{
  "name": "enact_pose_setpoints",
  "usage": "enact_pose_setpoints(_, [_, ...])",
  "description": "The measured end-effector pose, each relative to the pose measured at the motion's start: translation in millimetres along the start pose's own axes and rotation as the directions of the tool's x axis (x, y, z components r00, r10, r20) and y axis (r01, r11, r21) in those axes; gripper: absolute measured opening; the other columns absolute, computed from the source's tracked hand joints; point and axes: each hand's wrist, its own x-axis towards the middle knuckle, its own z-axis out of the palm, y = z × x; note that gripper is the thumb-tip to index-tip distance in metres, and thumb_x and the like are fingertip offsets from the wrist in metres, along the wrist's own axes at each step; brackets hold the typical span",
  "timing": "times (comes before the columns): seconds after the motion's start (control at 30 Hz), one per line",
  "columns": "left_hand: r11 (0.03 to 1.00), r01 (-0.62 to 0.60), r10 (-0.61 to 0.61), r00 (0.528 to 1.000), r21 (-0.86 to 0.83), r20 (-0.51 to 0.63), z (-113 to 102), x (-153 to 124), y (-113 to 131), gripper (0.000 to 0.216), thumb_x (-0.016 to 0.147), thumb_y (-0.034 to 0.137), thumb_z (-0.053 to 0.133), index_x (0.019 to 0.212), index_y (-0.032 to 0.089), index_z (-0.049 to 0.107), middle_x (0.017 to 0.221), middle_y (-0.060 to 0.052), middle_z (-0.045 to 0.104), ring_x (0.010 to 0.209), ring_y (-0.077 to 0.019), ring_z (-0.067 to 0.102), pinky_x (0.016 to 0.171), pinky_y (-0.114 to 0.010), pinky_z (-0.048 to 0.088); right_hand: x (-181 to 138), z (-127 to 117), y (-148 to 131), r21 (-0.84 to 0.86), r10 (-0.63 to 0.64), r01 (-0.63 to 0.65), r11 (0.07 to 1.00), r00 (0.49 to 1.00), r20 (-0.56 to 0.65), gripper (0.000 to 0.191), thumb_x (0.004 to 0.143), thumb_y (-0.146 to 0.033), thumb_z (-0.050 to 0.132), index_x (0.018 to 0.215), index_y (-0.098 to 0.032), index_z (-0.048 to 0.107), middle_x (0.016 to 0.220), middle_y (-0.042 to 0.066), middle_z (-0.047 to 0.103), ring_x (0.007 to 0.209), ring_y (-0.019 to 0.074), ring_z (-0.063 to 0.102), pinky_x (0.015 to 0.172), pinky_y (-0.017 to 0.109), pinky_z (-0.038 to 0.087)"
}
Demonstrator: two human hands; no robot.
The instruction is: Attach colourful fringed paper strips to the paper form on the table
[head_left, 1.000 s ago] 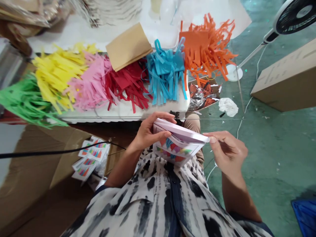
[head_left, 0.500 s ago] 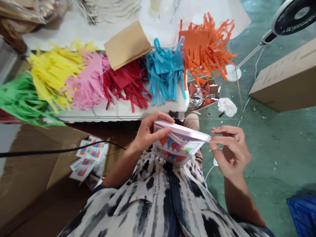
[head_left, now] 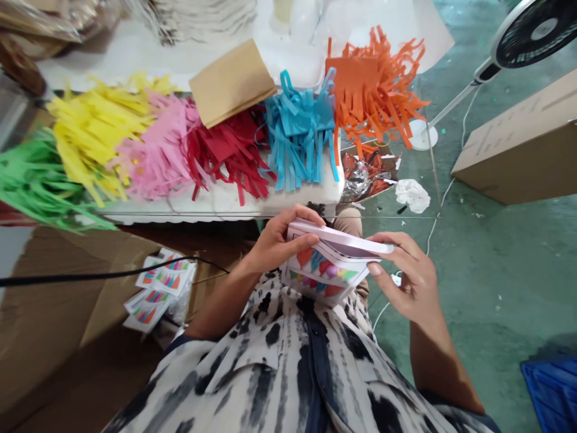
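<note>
The left hand [head_left: 291, 237] clasps, the right hand [head_left: 412, 279] (thumb [head_left: 385, 282] below its fingers [head_left: 402, 243]) curls loosely, both forearms [head_left: 220, 304] slanting inward.

Moderate light, pale sheen on smooth green floor [head_left: 491, 258], upper right, brown cardboard box [head_left: 58, 300] shadowed, lower left, edges stretched

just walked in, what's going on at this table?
A person's left hand holds a printed paper packet, a gap showing along its top; the right hand has its fingers at the packet's right end. Colored fringed bundles line the table, brown paper lying partly over the red one.
</note>
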Motion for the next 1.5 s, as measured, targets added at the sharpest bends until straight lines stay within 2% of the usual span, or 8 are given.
enact_pose_setpoints(0.2, [0.99,-0.081,0.089,0.993,0.112,-0.075,3.7,0.8,-2.7,0.022,0.089,0.034,0.082,0.106,0.02,0.076,0.095,-0.005,0.078,0.074,-0.0144,0.072,0.063,-0.022,0.052,1.1,-5.7,-2.1,-0.045,-0.077,0.075,0.996,0.996,-0.047,0.03,0.086,-0.009,0.072,0.11,-0.027,0.072,0.118,0.008,0.073,0.104,0.0246,0.072,0.085,0.041,0.061])
enact_pose_setpoints(0.4, [0.959,-0.171,0.216,0.958,0.227,-0.189,5.7,2.1,-5.1,0.015,0.085,0.028,0.086,0.096,0.02,0.08,0.087,-0.002,0.076,0.066,-0.0094,0.062,0.058,-0.019,0.046,2.1,3.4,-4.8,0.148,-0.026,0.042,0.988,0.994,-0.103,0.028,0.085,-0.005,0.072,0.103,-0.027,0.075,0.127,0.008,0.071,0.108,0.0262,0.072,0.088,0.046,0.063])
enact_pose_setpoints(0.73, [0.998,-0.002,-0.001,0.999,-0.064,-0.036,3.6,0.0,-20.8,0.062,0.062,0.029,0.102,0.113,0.022,0.067,0.105,-0.003,0.074,0.066,-0.0099,0.067,0.057,-0.018,0.052,-1.5,19.1,1.3,0.216,0.148,-0.111,0.97,0.975,-0.163,0.022,0.081,-0.01,0.084,0.088,-0.026,0.072,0.115,0.006,0.077,0.101,0.0252,0.074,0.081,0.042,0.06])
enact_pose_setpoints(0.83, [0.997,-0.023,0.022,1.0,-0.068,-0.023,2.5,5.6,-23.9,0.055,0.066,0.026,0.1,0.11,0.02,0.068,0.093,-0.001,0.074,0.058,-0.0078,0.063,0.052,-0.017,0.048,0.4,18.6,9.3,0.257,0.098,-0.062,0.964,0.987,-0.128,0.021,0.083,-0.009,0.082,0.089,-0.028,0.074,0.123,0.005,0.075,0.106,0.0246,0.074,0.083,0.042,0.062])
enact_pose_setpoints(1.03, [0.986,-0.168,0.168,0.986,-0.015,0.014,-12.2,24.8,-15.0,0.04,0.066,0.026,0.1,0.094,0.015,0.074,0.105,-0.009,0.074,0.089,-0.0158,0.072,0.07,-0.021,0.055,3.7,20.3,20.5,0.165,0.027,0.001,0.986,0.985,-0.168,0.027,0.082,-0.012,0.084,0.101,-0.03,0.078,0.122,0.006,0.074,0.106,0.0246,0.073,0.087,0.045,0.063])
enact_pose_setpoints(1.23, [0.989,-0.108,0.117,0.99,-0.104,0.075,-12.9,29.5,-17.3,0.033,0.071,0.023,0.097,0.092,0.015,0.071,0.102,-0.009,0.077,0.088,-0.0165,0.074,0.073,-0.024,0.057,4.1,21.6,11.9,0.041,-0.016,0.027,0.999,0.967,-0.254,0.024,0.083,-0.016,0.082,0.102,-0.029,0.076,0.112,0.006,0.077,0.101,0.0263,0.074,0.086,0.049,0.062])
enact_pose_setpoints(1.37, [0.979,-0.096,0.103,0.994,-0.178,0.029,-6.2,29.6,-23.3,0.03,0.071,0.023,0.097,0.087,0.014,0.073,0.098,-0.009,0.079,0.085,-0.0166,0.076,0.072,-0.024,0.057,5.7,21.3,2.0,0.149,0.084,-0.026,0.989,0.911,-0.404,0.033,0.083,-0.019,0.082,0.113,-0.03,0.072,0.104,0.004,0.074,0.103,0.0279,0.073,0.085,0.053,0.065])
enact_pose_setpoints(1.5, [0.976,-0.095,0.1,0.995,-0.197,0.014,-3.1,30.6,-24.9,0.029,0.073,0.03,0.096,0.087,0.014,0.077,0.097,-0.01,0.081,0.088,-0.0192,0.078,0.074,-0.026,0.058,9.8,20.2,-5.4,0.127,0.126,-0.088,0.988,0.936,-0.33,0.031,0.088,-0.022,0.079,0.117,-0.03,0.072,0.108,0.005,0.076,0.108,0.0275,0.074,0.088,0.05,0.064])
